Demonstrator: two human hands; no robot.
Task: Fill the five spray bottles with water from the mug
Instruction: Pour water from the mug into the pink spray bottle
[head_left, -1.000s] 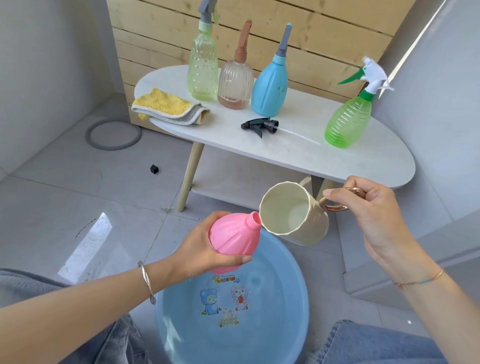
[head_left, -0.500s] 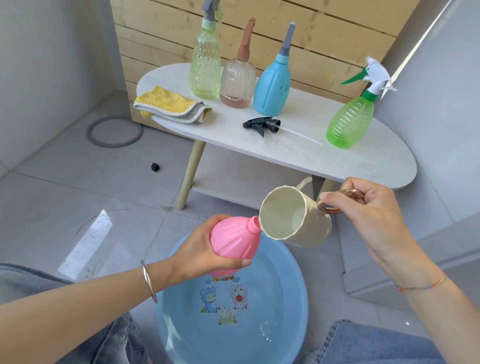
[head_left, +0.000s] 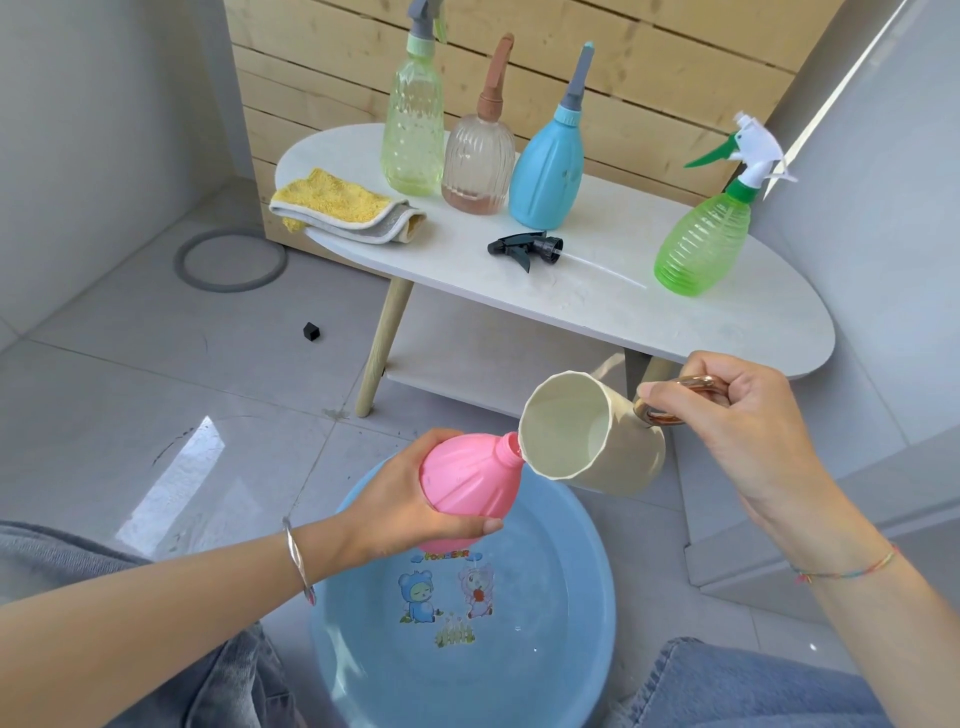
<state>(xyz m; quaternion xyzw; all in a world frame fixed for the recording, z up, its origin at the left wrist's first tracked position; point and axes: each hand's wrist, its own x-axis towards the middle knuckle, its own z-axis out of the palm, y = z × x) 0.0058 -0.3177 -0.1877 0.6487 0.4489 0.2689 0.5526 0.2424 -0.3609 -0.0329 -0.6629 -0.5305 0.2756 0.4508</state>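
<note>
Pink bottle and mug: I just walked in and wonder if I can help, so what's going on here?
A person's left hand holds the uncapped pink bottle tilted over the blue basin, while the right hand grips the cream mug by its handle, tipped with its rim at the bottle's mouth. A black spray head lies on the white table.

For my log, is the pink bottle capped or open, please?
Open: the pink bottle shows a bare neck at the mug rim.

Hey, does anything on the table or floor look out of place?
A black trigger sprayer lies on its side on the white table, off any bottle; the pink bottle in the left hand is uncapped. A small black cube sits loose on the floor.
</note>
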